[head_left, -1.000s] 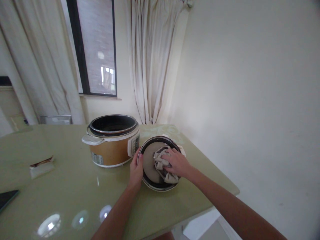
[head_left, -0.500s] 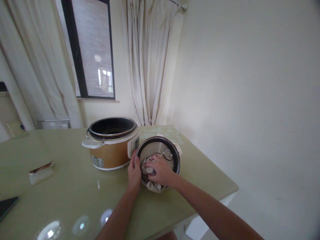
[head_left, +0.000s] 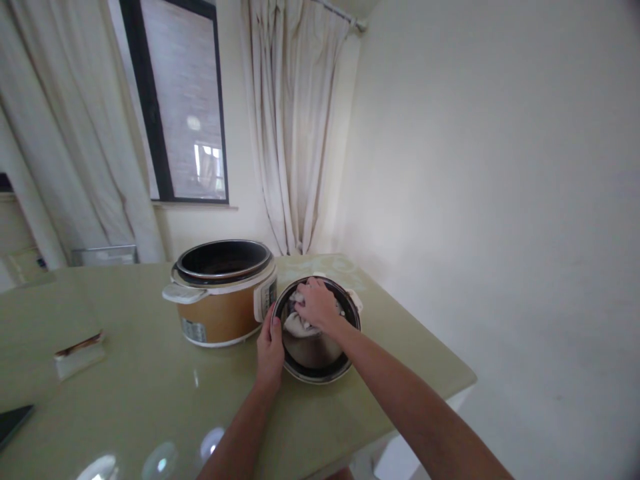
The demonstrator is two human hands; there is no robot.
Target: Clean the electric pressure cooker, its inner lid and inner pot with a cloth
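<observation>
Evidently held a round lid (head_left: 320, 375) with the left hand (head_left: 270, 353), just right of the gold-and-white cooker (head_left: 220, 310) and nearer the viewer, over the green table (head_left: 150, 393); could not tell whether resting on it. Showed a smooth inner plate (head_left: 313, 353) within a dark ring, tilted toward the viewer. Judged stiff and moderately heavy, probably slippery across the plate, and best taken by the rim. Gripped the rim on the cooker side with the left hand, thumb over the edge, fingers partly hidden along the outside. Pressed a bunched cloth (head_left: 297, 325), likely soft and light, against the plate's far part with the right hand (head_left: 320, 305), fingers curled into the folds. Angled the left forearm (head_left: 243, 420) up from the cooker's near side; slanted the right forearm (head_left: 405, 393) in from well right of the cooker, crossing the lid's near edge.
</observation>
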